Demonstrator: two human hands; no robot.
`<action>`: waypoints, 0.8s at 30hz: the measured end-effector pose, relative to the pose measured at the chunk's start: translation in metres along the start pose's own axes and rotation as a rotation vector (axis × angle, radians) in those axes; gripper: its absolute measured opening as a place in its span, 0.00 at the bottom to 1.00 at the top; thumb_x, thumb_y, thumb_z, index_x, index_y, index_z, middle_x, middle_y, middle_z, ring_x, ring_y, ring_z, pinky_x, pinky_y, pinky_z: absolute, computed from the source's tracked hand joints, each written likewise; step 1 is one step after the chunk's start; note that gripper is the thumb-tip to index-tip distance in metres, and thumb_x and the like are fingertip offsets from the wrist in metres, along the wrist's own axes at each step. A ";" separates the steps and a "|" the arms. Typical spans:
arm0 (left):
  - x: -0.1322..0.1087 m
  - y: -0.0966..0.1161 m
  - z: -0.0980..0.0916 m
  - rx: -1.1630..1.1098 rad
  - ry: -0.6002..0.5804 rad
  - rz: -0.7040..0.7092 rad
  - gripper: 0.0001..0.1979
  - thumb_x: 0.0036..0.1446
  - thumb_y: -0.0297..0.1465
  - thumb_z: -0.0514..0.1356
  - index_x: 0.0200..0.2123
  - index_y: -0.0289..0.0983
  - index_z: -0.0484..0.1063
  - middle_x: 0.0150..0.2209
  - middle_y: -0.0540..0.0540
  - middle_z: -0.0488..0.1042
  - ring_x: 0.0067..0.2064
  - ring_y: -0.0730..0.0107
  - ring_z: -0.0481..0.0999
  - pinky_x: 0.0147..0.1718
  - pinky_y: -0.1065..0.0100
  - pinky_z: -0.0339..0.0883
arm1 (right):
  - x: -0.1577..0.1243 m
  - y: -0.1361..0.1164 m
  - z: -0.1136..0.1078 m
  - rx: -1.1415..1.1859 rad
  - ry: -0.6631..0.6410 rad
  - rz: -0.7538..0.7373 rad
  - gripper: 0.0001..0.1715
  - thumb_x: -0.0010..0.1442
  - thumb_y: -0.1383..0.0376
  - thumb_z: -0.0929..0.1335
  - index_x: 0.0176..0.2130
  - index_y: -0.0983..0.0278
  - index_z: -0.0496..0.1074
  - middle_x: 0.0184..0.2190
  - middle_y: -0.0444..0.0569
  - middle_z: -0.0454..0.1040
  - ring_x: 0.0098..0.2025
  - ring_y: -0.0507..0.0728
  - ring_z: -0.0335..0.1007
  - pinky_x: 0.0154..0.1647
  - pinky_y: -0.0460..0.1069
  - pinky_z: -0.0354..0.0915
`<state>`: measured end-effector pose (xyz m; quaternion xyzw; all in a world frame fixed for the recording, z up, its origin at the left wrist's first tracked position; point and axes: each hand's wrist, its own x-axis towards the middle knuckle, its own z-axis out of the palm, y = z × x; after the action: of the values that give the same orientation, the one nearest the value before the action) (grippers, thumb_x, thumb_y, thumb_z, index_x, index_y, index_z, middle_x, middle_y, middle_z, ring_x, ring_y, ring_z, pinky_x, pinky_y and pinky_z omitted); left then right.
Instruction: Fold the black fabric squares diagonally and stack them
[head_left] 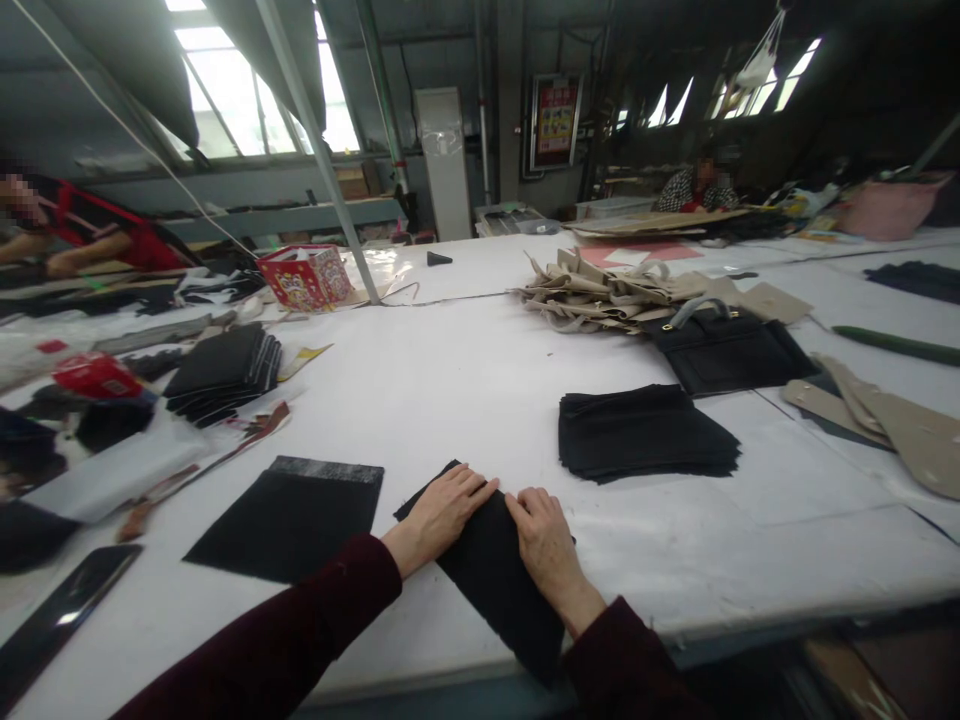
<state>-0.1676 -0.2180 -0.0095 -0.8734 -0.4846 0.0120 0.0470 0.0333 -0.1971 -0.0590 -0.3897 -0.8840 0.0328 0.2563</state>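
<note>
My left hand (439,515) and my right hand (547,545) press down on a folded black fabric piece (491,585), gripping it near its upper edge on the white-covered cutting table (450,400). Dark red sleeves cover both forearms. To the left of my left hand lies a flat black fabric sheet (285,520), apart from my hand. Beyond my right hand sits a stack of black fabric pieces (645,432). Farther off is a black handbag (727,352) with a grey handle, beside a pile of beige bag panels (600,295).
A co-worker in a red apron (90,225) leans over the table's far left. Another person (694,187) sits at the back. A red printed box (304,277), stacked black pieces (223,372), beige panels (877,420) and a green strip (896,345) lie around the table.
</note>
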 end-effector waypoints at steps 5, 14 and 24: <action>0.000 0.007 0.000 0.045 0.009 0.003 0.26 0.60 0.23 0.53 0.62 0.37 0.58 0.49 0.42 0.69 0.53 0.59 0.67 0.62 0.57 0.49 | -0.002 0.001 -0.004 0.034 -0.004 0.002 0.13 0.66 0.73 0.62 0.47 0.64 0.72 0.36 0.50 0.68 0.39 0.58 0.60 0.42 0.51 0.56; 0.001 0.016 0.001 0.037 0.000 0.032 0.28 0.60 0.23 0.53 0.64 0.37 0.55 0.48 0.42 0.69 0.52 0.60 0.68 0.58 0.59 0.56 | -0.018 0.014 -0.010 0.049 0.008 -0.025 0.15 0.67 0.72 0.60 0.49 0.66 0.71 0.35 0.50 0.67 0.40 0.58 0.60 0.42 0.52 0.57; 0.005 0.026 0.000 -0.014 0.017 0.061 0.26 0.62 0.23 0.51 0.63 0.34 0.55 0.51 0.40 0.69 0.55 0.61 0.66 0.57 0.61 0.57 | -0.031 0.023 -0.020 0.047 0.014 -0.052 0.16 0.66 0.73 0.60 0.50 0.67 0.71 0.35 0.51 0.67 0.39 0.58 0.60 0.41 0.52 0.58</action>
<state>-0.1428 -0.2281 -0.0116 -0.8881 -0.4576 0.0025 0.0445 0.0755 -0.2060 -0.0607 -0.3605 -0.8910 0.0439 0.2725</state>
